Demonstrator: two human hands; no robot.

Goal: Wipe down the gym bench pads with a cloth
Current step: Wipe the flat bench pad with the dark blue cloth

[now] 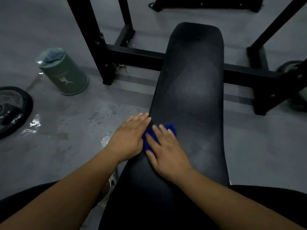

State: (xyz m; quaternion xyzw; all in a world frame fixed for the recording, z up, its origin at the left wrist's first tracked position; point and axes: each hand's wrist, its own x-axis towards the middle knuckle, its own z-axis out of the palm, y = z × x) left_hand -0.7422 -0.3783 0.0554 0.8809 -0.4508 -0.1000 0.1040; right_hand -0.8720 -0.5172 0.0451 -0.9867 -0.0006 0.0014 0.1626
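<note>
The right hand (167,151) presses flat, fingers straight, on a crumpled blue cloth (171,127) showing past its fingertips, on the long black padded bench pad (191,83); the left hand (129,136), fingers extended, rests at the pad's edge

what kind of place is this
Most likely a gym: a long black padded bench runs between the uprights of a black steel rack, and a weight plate lies on the grey floor.
</note>
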